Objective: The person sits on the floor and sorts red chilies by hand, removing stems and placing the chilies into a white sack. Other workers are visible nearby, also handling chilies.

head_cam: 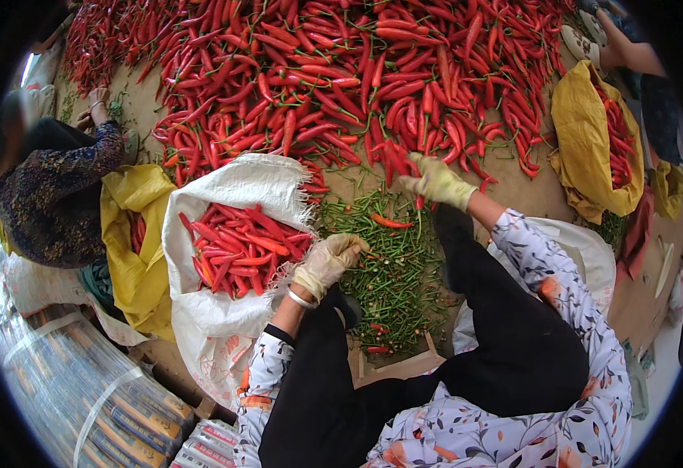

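Note:
My left hand [328, 262], in a pale glove, hovers over the left edge of a heap of green chili stems [397, 269], its fingers curled; whether anything is between the fingertips cannot be told. My right hand [439, 180], in a yellowish glove, reaches to the near edge of a large pile of red chili peppers [318, 82], thumb and fingers apart beside a blurred red chili [397, 161]. Left of my left hand stands a white woven sack [236, 175], its mouth rolled back, with red chilies [242, 248] inside. An orange-red chili [391, 221] lies on the stems.
On the left a person [60, 187] sits by a yellow sack [142, 257]. Another yellow sack [581, 128] with chilies stands at the right, near another person's leg [628, 55]. Strapped, wrapped bundles [95, 386] lie at the lower left. A white sack [581, 245] lies behind my right forearm.

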Demonstrator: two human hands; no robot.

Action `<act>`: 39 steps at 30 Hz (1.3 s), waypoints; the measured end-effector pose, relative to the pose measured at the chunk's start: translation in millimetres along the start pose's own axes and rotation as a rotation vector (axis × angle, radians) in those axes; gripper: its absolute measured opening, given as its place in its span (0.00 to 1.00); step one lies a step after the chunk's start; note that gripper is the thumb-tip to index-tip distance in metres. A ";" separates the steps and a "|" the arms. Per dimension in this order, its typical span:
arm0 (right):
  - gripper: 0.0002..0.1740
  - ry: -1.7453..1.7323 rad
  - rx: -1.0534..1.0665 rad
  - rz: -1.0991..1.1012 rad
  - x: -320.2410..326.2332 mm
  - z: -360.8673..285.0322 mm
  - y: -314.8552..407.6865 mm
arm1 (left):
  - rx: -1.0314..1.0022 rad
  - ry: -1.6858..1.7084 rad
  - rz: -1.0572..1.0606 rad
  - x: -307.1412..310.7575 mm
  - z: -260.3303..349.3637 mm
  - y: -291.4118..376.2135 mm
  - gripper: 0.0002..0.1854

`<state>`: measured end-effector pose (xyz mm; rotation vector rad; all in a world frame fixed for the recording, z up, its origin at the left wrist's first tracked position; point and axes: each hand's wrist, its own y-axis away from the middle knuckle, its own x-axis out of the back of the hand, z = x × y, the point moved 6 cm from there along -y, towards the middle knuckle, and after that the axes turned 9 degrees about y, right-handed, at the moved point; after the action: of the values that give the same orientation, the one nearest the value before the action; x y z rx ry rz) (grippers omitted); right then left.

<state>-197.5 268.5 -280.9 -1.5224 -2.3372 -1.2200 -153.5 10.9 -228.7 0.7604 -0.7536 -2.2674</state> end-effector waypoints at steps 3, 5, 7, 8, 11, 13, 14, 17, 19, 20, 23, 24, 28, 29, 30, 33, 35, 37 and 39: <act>0.28 -0.624 -0.035 -0.049 14.0 -30.9 19.0 | -0.087 -0.004 0.031 -13.2 29.3 -14.2 0.15; 0.26 -0.734 0.053 -0.051 11.3 -53.9 24.5 | -0.114 0.114 -0.009 -22.6 33.5 -23.6 0.25; 0.22 -0.936 -0.007 -0.152 -4.8 -56.5 30.0 | -0.037 0.383 -0.062 -40.5 56.1 -19.1 0.27; 0.21 -0.931 -0.027 -0.187 -8.8 -56.4 31.1 | -0.051 0.419 -0.034 -41.6 57.4 -20.7 0.26; 0.16 -0.960 0.056 -0.159 -17.2 -78.7 38.9 | -0.041 0.308 0.030 -30.6 38.4 -24.5 0.25; 0.14 -0.994 0.128 -0.189 -22.8 -83.4 42.7 | -0.011 0.426 0.031 -32.6 36.3 -22.5 0.22; 0.13 -0.999 0.057 -0.245 -25.9 -75.8 44.5 | 0.008 0.531 -0.008 -31.8 30.6 -21.7 0.22; 0.12 -1.054 0.096 -0.308 -29.6 -57.1 40.5 | 0.073 0.826 -0.090 -42.1 27.3 -22.0 0.20; 0.10 -1.020 0.112 -0.336 -33.9 -67.8 44.6 | 0.072 0.723 -0.059 -40.5 22.5 -23.3 0.19; 0.11 -1.003 0.120 -0.351 -35.8 -72.0 46.1 | 0.101 0.749 -0.048 -39.9 16.0 -25.6 0.18; 0.14 -0.772 0.410 -0.276 -64.3 -27.1 28.8 | 0.109 0.656 -0.018 -40.4 10.5 -31.6 0.15; 0.15 -0.817 0.423 -0.261 -62.4 -33.1 30.4 | 0.069 0.581 0.028 -38.7 10.7 -31.3 0.14; 0.18 -0.969 0.190 -0.321 -57.9 -44.6 38.5 | -0.231 0.023 0.127 -35.0 31.9 -24.0 0.11; 0.19 -0.849 0.207 -0.238 -51.2 -48.0 40.3 | -0.339 -0.181 0.130 -36.6 40.3 -20.8 0.11; 0.18 -0.754 0.225 -0.299 -42.6 -51.6 40.9 | -0.533 -0.406 0.152 -41.9 56.4 -16.3 0.10; 0.16 -0.723 0.086 -0.391 -32.2 -65.4 50.7 | -0.614 -1.177 0.104 -60.6 65.4 -7.5 0.11; 0.15 -0.869 0.027 -0.470 -44.7 -56.6 53.4 | -0.529 -1.373 0.033 -63.1 56.3 -13.1 0.07; 0.16 -0.808 0.004 -0.421 -47.3 -50.9 52.1 | -0.438 -1.499 0.004 -55.7 53.7 -17.2 0.06; 0.19 -0.618 0.018 -0.319 -34.4 -47.4 48.2 | -0.543 -1.458 0.165 -33.8 57.4 -10.1 0.14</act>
<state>-157.0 220.8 -238.1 -1.7642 -3.0646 -0.8474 -174.3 58.9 -186.3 -1.3014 -0.6221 -2.4046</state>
